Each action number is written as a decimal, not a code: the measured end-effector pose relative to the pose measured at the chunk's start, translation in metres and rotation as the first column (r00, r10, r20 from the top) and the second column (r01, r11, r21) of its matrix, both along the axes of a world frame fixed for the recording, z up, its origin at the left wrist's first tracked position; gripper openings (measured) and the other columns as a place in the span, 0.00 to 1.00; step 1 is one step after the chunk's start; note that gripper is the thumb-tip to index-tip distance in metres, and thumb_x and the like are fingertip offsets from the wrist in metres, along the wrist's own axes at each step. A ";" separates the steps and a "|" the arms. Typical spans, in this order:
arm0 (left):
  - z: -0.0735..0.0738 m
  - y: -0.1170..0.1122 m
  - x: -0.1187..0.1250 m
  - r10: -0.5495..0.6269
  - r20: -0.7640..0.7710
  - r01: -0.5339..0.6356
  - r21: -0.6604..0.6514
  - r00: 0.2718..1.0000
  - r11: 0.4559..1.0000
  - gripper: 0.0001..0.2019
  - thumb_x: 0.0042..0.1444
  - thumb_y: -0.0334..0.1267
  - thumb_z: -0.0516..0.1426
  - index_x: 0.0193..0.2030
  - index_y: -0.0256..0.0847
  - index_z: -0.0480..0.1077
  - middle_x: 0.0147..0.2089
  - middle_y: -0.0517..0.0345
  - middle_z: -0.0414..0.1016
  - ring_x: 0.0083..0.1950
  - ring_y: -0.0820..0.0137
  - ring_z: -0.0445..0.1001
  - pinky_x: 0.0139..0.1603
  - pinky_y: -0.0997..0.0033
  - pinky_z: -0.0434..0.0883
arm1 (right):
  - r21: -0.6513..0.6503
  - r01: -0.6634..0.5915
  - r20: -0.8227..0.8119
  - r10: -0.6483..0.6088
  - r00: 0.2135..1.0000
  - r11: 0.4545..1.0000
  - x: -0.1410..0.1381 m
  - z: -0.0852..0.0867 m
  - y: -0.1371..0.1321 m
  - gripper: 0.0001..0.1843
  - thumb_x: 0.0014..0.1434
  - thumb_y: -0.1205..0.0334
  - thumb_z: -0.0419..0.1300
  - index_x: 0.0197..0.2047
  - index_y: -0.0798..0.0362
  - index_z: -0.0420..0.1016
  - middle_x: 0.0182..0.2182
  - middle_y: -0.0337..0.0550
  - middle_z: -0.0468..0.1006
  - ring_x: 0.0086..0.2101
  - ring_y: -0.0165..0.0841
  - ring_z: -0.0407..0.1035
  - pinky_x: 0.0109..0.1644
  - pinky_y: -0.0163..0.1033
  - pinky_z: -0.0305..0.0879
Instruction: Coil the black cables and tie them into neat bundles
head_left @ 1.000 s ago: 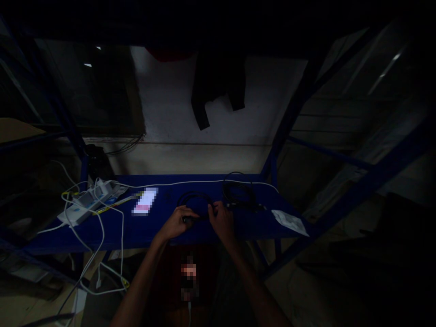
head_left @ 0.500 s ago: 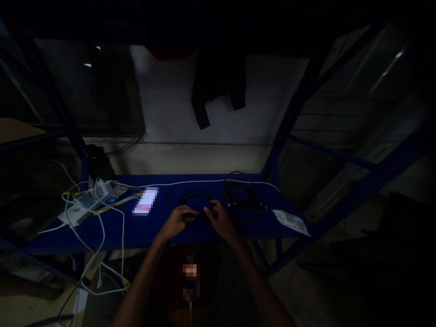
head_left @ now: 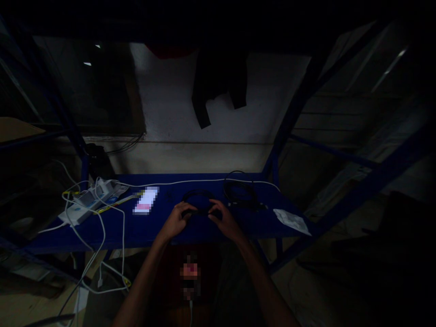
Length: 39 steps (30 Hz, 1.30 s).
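Note:
A looped black cable (head_left: 198, 192) lies on the blue shelf (head_left: 204, 231), held at both sides of its loop. My left hand (head_left: 177, 220) is closed on the left side, thumb and fingers curled round it. On the opposite side, my right hand (head_left: 222, 217) grips the loop between thumb and fingers. The low light hides the cable's ends. Just right of my right hand sits another coiled black cable (head_left: 240, 193) with small plugs near its lower edge.
A white power strip (head_left: 76, 211) with tangled white cords stands at the left, beside a lit phone (head_left: 146, 200). A white plastic packet (head_left: 292, 221) lies near the right end. Blue frame posts (head_left: 275, 168) rise at the sides. Dark clothing (head_left: 220, 77) hangs behind.
My hands have shifted slightly on the loop, the right fingers now closing round its right side. The loop looks rounder between them. Everything else stays put.

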<state>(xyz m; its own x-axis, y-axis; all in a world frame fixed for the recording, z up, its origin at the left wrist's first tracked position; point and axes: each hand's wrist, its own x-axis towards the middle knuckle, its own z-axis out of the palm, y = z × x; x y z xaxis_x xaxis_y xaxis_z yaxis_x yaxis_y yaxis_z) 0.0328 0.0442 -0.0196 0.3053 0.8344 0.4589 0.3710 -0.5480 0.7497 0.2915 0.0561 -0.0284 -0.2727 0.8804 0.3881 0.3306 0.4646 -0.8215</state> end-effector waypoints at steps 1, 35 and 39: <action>-0.001 0.001 0.000 0.008 -0.013 -0.008 -0.002 1.000 1.000 0.17 0.61 0.26 0.56 0.51 0.45 0.81 0.50 0.52 0.83 0.55 0.58 0.77 0.64 0.51 0.68 | 0.016 0.022 -0.013 -0.022 1.000 1.000 0.001 -0.002 0.001 0.26 0.65 0.57 0.62 0.65 0.48 0.70 0.46 0.44 0.81 0.52 0.41 0.75 0.67 0.53 0.64; 0.014 -0.013 0.006 0.181 0.072 -0.179 -0.026 0.981 0.983 0.12 0.68 0.48 0.62 0.48 0.46 0.82 0.50 0.53 0.85 0.54 0.57 0.80 0.61 0.56 0.70 | 0.120 0.245 -0.022 -0.245 0.969 0.962 -0.004 -0.014 0.010 0.17 0.70 0.45 0.59 0.51 0.47 0.78 0.54 0.51 0.79 0.56 0.44 0.73 0.66 0.56 0.68; 0.011 -0.010 -0.003 0.442 0.316 -0.453 -0.041 0.840 0.891 0.18 0.72 0.53 0.55 0.53 0.44 0.78 0.52 0.52 0.82 0.56 0.58 0.78 0.61 0.59 0.70 | -0.022 0.285 -0.164 -0.285 0.945 0.958 -0.002 -0.017 0.013 0.22 0.68 0.41 0.61 0.54 0.48 0.76 0.56 0.53 0.79 0.57 0.45 0.75 0.66 0.57 0.70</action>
<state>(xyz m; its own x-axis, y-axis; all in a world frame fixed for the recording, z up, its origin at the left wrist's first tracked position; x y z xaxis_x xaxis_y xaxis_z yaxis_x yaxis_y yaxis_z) 0.0301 0.0338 -0.0087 -0.2591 0.8282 0.4969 0.3350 -0.4054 0.8505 0.2896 0.0689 -0.0457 0.0566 0.9112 0.4080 0.3108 0.3722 -0.8746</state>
